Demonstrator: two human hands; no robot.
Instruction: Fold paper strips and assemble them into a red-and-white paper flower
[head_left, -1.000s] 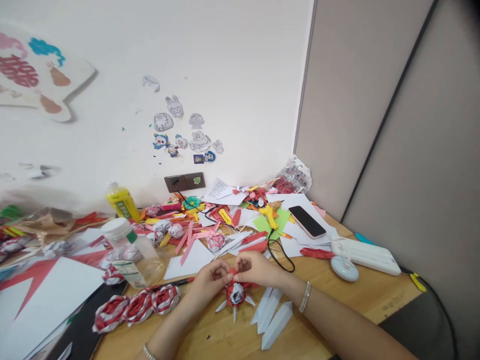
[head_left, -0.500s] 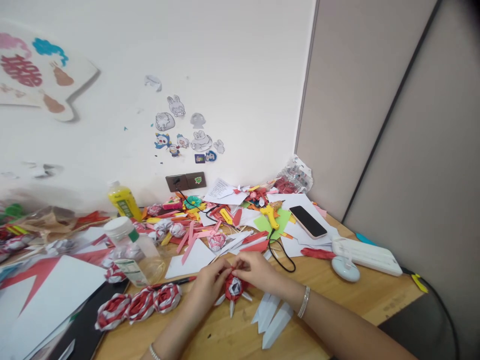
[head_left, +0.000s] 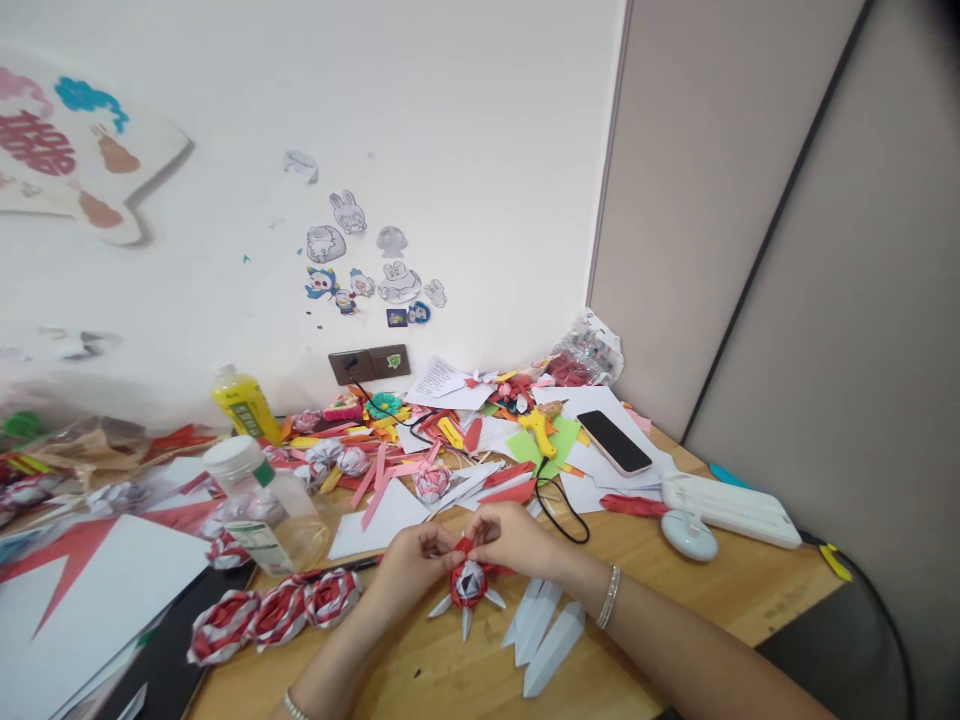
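Note:
A red and white folded paper flower (head_left: 469, 583) with white pointed tips lies near the front of the wooden table. My left hand (head_left: 415, 567) pinches its red upper edge from the left. From the right, my right hand (head_left: 504, 540) pinches the same red edge, the fingertips of both hands nearly meeting. White folded paper strips (head_left: 553, 650) lie to the right, below my right forearm. Left of my left hand sit several red and white twisted paper rosettes (head_left: 281, 608) in a row.
A clear jar (head_left: 262, 500) and a yellow bottle (head_left: 246, 403) stand at the left. Behind my hands are paper scraps, a yellow glue gun (head_left: 540, 432) with a black cable, and a phone (head_left: 615, 442). A white power strip (head_left: 731, 510) and a mouse (head_left: 688, 536) are at right.
My left hand has shifted slightly left, and its fingers have moved on the flower's top. More of the red upper part and a white tip above it now show. The view has turned slightly.

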